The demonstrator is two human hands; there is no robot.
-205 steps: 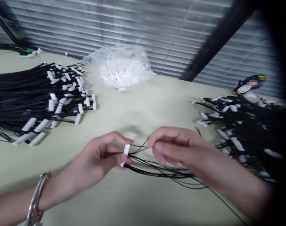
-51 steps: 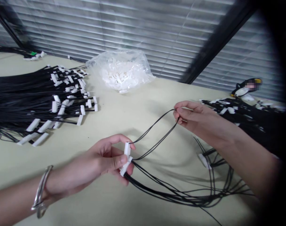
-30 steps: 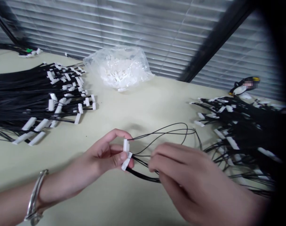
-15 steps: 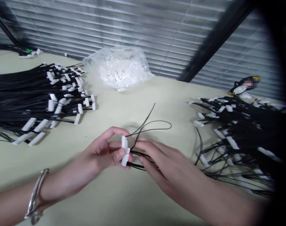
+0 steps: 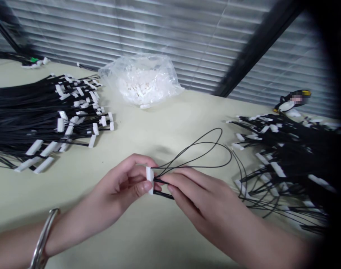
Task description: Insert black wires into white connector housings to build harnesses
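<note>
My left hand (image 5: 131,179) pinches a white plastic connector (image 5: 149,178) between thumb and fingers, holding it upright above the table. Thin black wires (image 5: 184,157) run out of its right side, and some bend into long loops above my right hand. My right hand (image 5: 195,190) is closed around the wires (image 5: 163,194) just right of the connector. Its fingertips lie close to my left fingers. The far ends of the held wires are hidden behind my right hand.
Black cables with white connectors (image 5: 68,129) lie in a large bundle at the left. Another bundle (image 5: 296,160) spreads at the right. A clear plastic bag (image 5: 142,82) of small white parts stands by the window blinds (image 5: 165,30). A black-and-yellow object (image 5: 295,101) sits at the back right.
The two offset white connector pieces in my left hand now line up as one. The wire loops have swung right and look larger. Both hands stay nearly in place.
</note>
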